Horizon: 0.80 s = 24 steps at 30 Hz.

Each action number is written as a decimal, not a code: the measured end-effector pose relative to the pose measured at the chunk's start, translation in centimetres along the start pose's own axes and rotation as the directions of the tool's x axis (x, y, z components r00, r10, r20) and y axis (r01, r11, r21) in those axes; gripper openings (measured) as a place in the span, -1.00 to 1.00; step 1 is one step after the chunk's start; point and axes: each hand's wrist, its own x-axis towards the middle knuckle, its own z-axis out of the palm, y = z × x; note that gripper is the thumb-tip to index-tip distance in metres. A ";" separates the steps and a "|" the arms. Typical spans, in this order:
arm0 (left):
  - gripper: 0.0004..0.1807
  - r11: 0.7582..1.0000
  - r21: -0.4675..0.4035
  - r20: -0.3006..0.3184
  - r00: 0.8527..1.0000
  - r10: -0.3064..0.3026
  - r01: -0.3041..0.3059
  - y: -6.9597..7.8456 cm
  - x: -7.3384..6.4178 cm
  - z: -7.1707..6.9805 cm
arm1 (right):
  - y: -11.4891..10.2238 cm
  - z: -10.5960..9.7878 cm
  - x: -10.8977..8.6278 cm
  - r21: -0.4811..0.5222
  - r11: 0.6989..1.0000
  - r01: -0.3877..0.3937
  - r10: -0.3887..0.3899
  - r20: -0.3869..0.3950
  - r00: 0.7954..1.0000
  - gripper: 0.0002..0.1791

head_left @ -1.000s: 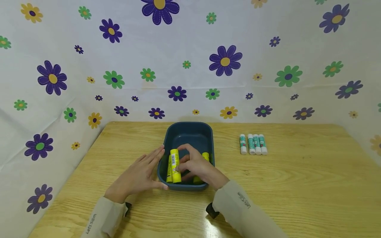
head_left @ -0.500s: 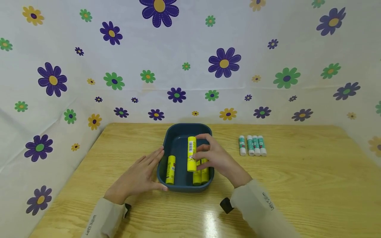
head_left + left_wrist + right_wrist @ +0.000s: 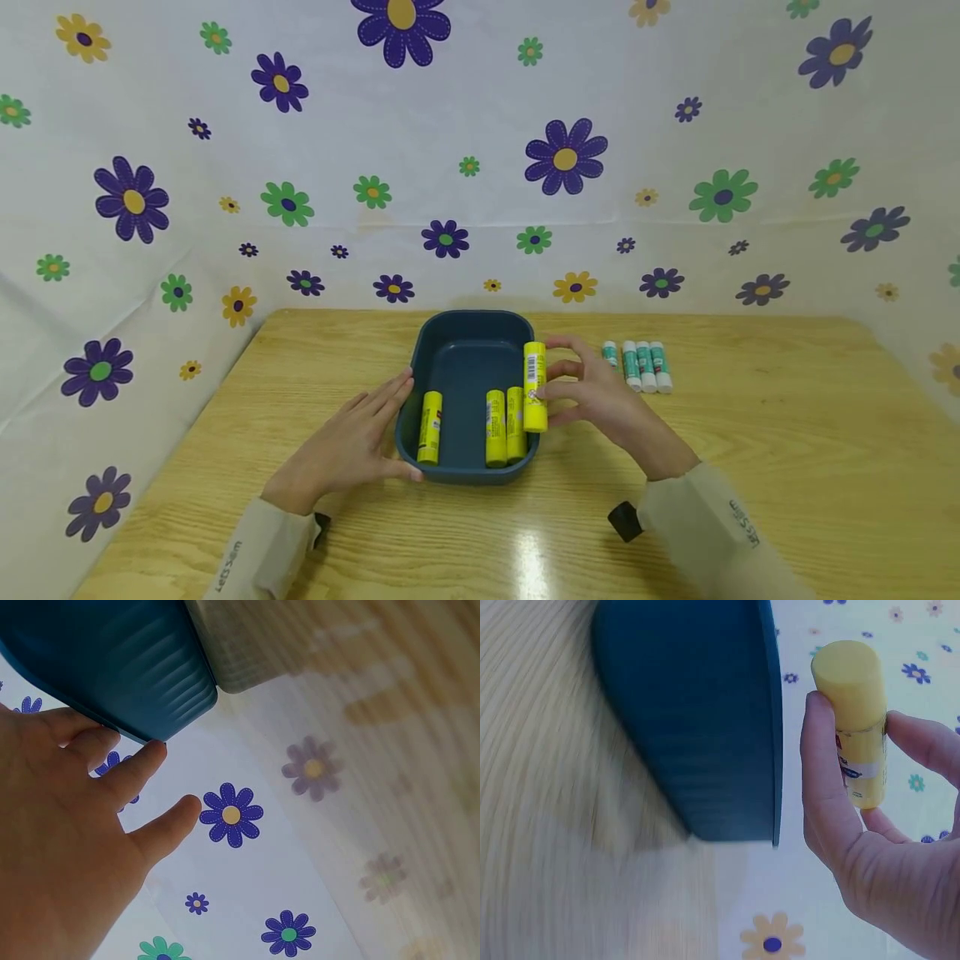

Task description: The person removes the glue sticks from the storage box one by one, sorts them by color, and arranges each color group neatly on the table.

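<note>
Between the thumb and fingers of my right hand (image 3: 603,396) is a yellow glue stick (image 3: 535,387), held over the right rim of the dark blue bin (image 3: 468,477). The right wrist view shows the same yellow glue stick (image 3: 859,724) pinched beside the bin's outer wall (image 3: 697,727). My left hand (image 3: 345,446) rests against the bin's left side with its fingers straight. Its fingertips touch the rim in the left wrist view. Inside the bin lie one yellow glue stick (image 3: 430,429) at left and two more, a yellow glue stick (image 3: 496,429) and its neighbour (image 3: 516,425), at right.
Several green-and-white glue sticks (image 3: 643,367) lie in a row on the wooden table (image 3: 750,467), to the right of the bin. My right hand is near the leftmost one. A white cloth with flowers (image 3: 480,125) hangs behind and to the left of the table.
My right hand has lifted a yellow glue stick from the left part of the bin and carried it right to the right rim. The left hand has stayed in place.
</note>
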 end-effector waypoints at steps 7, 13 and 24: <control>0.33 1.000 0.011 0.003 1.000 -0.008 0.008 0.0 0.0 0.0 | 0.5 -2.0 -1.3 -0.075 0.997 -0.007 0.005 -0.035 0.999 -0.21; 0.32 1.000 0.006 -0.002 1.000 -0.008 0.008 0.1 0.0 0.0 | 1.2 -3.4 -2.2 -0.137 0.990 -0.018 0.011 -0.053 0.999 -0.21; 0.32 1.000 0.007 -0.005 1.000 -0.002 0.002 0.2 0.1 -0.1 | 3.0 -6.3 -3.9 -0.215 0.975 -0.063 0.047 -0.077 0.996 -0.21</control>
